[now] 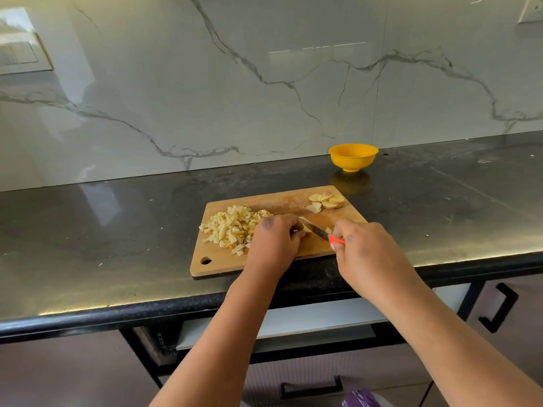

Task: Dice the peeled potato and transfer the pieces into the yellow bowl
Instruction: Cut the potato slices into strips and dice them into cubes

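My right hand [363, 248] grips the knife [320, 232], left hand [276, 239] pins a potato bit on the board [223, 267]. Big diced pile [232, 227] left of my hands, slices [326, 201] beyond still uncut. Yellow bowl [352, 157] further back, nothing moved yet as far as I can see.

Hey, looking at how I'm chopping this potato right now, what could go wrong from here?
1. The left hand holds the potato piece with its fingers right beside the knife blade; a slip could nick them.
2. The pile of diced potato reaches the left edge of the cutting board, so pieces could spill onto the counter.
3. The yellow bowl sits apart, behind the board, so pieces may drop during transfer.
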`<state>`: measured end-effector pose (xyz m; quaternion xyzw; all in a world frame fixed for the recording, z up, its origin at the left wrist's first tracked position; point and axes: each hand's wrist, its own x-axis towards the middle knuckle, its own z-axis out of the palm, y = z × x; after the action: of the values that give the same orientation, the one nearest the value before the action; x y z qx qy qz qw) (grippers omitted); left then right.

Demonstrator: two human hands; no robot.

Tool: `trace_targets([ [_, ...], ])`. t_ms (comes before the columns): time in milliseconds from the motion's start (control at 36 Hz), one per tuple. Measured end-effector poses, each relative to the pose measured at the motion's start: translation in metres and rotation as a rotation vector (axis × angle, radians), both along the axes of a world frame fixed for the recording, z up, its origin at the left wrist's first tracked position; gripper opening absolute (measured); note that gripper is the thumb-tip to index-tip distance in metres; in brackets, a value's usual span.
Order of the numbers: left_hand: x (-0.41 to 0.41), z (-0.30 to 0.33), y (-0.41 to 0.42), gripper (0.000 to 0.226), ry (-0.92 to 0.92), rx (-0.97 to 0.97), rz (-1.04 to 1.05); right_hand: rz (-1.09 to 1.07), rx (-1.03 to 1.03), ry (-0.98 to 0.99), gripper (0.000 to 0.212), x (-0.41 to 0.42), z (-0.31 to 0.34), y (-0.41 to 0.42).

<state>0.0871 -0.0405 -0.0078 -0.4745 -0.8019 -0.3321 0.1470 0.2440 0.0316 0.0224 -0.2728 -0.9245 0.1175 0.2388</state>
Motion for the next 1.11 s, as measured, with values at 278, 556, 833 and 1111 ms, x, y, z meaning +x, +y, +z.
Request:
trace_targets([
  [278,0.0,-0.001,0.003,0.01,0.044,-0.008,-0.001,0.033,-0.016,-0.034,0.011,-0.006,-0.005,0.0],
  [556,-0.002,-0.002,0.002,0.01,0.014,-0.01,-0.008,0.019,-0.08,-0.18,0.012,0.005,0.007,-0.001],
  [833,-0.004,-0.002,0.0,0.012,-0.046,0.048,0.0,0.079,-0.312,-0.205,0.009,0.039,0.045,0.033],
  [1111,-0.019,0.031,0.025,0.04,-0.145,-0.187,0.042,-0.042,-0.308,-0.014,0.012,0.037,0.036,0.059],
])
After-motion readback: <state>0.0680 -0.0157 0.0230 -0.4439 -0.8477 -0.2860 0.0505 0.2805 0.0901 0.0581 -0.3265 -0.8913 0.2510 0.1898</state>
